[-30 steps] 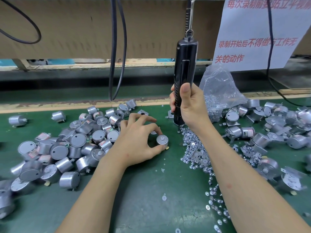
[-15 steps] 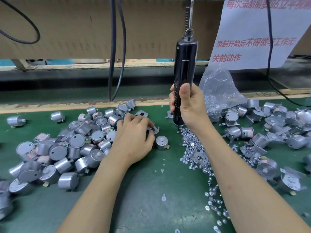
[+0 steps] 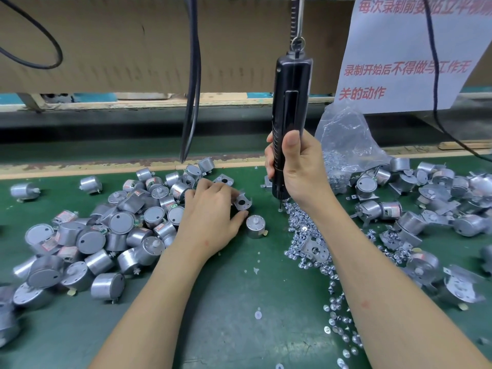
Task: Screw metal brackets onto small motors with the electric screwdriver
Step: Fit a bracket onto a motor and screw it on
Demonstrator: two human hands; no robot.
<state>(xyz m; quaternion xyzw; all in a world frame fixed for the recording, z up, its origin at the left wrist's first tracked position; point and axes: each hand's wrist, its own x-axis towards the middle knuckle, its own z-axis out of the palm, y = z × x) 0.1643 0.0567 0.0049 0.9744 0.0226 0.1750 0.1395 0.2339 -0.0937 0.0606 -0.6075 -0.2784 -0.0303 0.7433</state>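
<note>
Black screwdriver (image 3: 291, 102) upright, bit down, gripped by right hand (image 3: 303, 177)

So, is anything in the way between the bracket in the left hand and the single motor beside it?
Nothing visible. The left hand holds the bracket just beyond the motor, whose top is bare. The screwdriver in the right hand stands off to the right.

bracket (image 3: 242, 202) blurred, sign (image 3: 415, 54) cropped at top
</note>
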